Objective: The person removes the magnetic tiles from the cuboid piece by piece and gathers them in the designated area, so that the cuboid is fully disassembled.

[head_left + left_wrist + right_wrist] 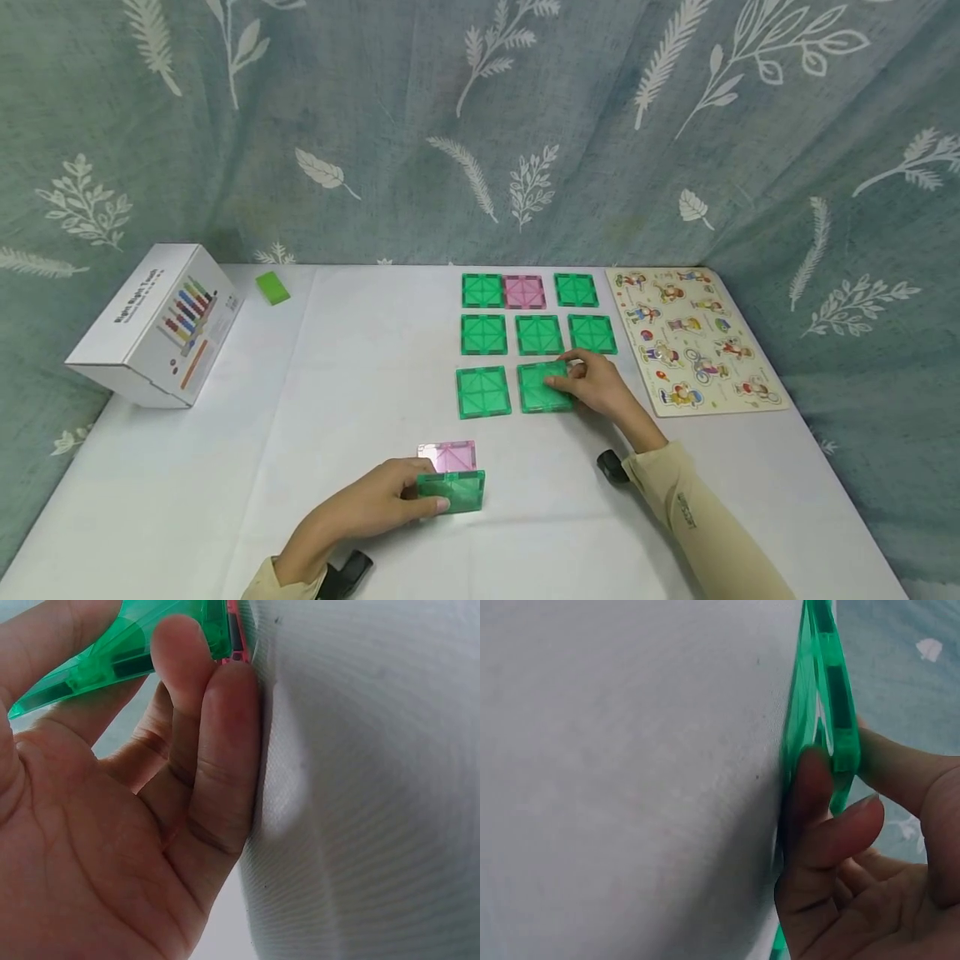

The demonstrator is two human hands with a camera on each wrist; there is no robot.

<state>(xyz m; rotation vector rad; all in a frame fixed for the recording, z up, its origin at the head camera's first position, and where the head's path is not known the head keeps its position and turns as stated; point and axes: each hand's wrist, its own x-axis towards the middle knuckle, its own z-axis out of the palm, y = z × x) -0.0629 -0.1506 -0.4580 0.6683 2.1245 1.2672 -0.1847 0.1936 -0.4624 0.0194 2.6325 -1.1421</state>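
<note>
My left hand (375,500) pinches a green magnetic tile (467,492) near the front of the table, its thumb across the near face. The tile stands tilted up, and a pink magnetic tile (456,456) shows just behind it. In the left wrist view the green tile (131,637) lies between thumb and fingers, the pink one's edge by the fingertips. Farther right, my right hand (596,385) grips the right edge of another green magnetic tile (542,388) in the nearest row. The right wrist view shows this tile (841,697) slightly raised along the gripped side.
Left of the right hand's tile lies a green tile (483,392). Two rows behind hold several green tiles (539,335) and one pink tile (524,292). A wooden picture puzzle board (697,342) lies right, a white box (157,325) left, beside a small green block (272,287).
</note>
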